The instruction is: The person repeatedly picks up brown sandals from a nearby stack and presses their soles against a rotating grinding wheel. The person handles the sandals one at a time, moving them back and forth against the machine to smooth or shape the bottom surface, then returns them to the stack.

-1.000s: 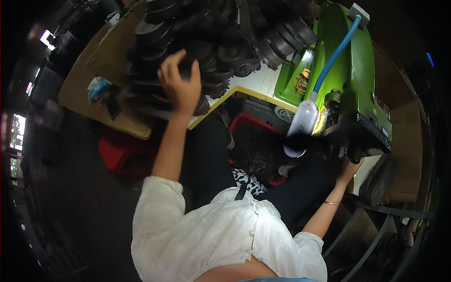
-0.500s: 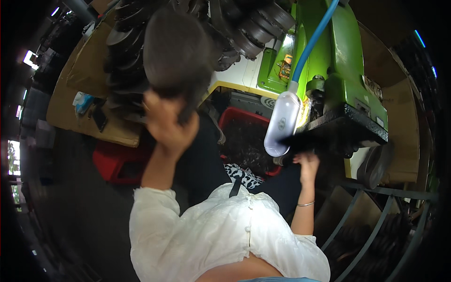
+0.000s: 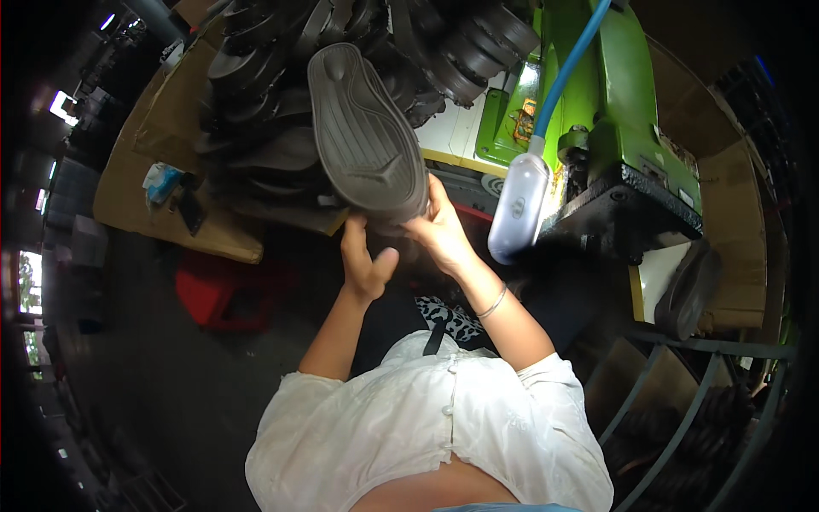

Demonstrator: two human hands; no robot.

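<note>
A dark grey-brown slipper (image 3: 367, 136) is raised in front of me, its long grooved face turned toward the camera. My right hand (image 3: 441, 229) grips its near end, on the right side. At the same end, on the left, my left hand (image 3: 367, 263) supports it; those fingertips go behind the slipper and the thumb stands away from it. Beyond and to the left lies a heap of similar dark slippers (image 3: 256, 128), with straps showing on some.
To the right stands a green machine (image 3: 627, 136) with a black plate; a pale lamp (image 3: 520, 205) on a blue cable hangs beside it. Cardboard (image 3: 222, 235) bears a blue-and-white packet. A red stool (image 3: 222, 290) is below left, a metal rack (image 3: 665, 418) at lower right, another slipper (image 3: 687, 294) at the right.
My right hand has moved left from beside the machine to the slipper. My left hand, which held a blurred slipper higher up, has come down and right to its near end.
</note>
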